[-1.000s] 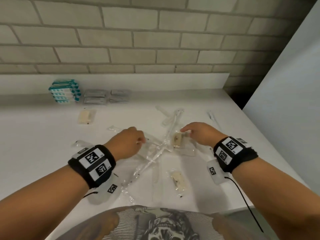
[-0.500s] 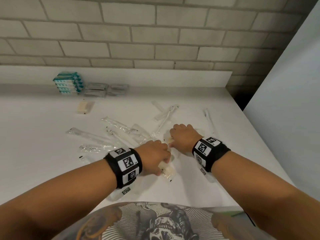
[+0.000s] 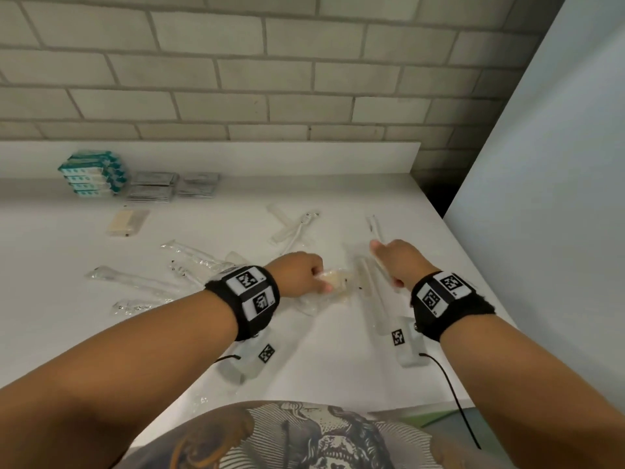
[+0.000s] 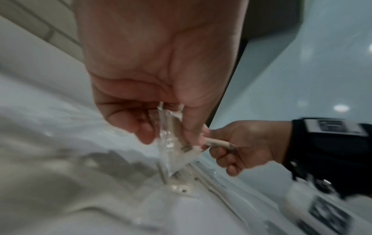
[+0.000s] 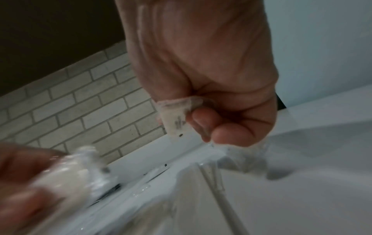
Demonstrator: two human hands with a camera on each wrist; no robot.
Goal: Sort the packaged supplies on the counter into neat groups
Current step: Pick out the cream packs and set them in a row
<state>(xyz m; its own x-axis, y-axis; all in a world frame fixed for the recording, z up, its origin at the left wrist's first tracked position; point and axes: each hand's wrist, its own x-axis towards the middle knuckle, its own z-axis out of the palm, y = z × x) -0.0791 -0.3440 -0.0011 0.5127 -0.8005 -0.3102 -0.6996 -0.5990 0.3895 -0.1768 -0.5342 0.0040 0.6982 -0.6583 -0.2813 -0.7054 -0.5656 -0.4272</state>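
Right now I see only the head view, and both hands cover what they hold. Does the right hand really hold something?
Observer: Yes. In the right wrist view the right hand grips a small cream packet, with the fingers curled round it.
Operator: Is there any print on the packet?
Observer: There is dark print on its face, too blurred to read.
Operator: And the left hand?
Observer: In the left wrist view the left hand pinches a clear wrapper between thumb and fingers, and the wrapper hangs downward.
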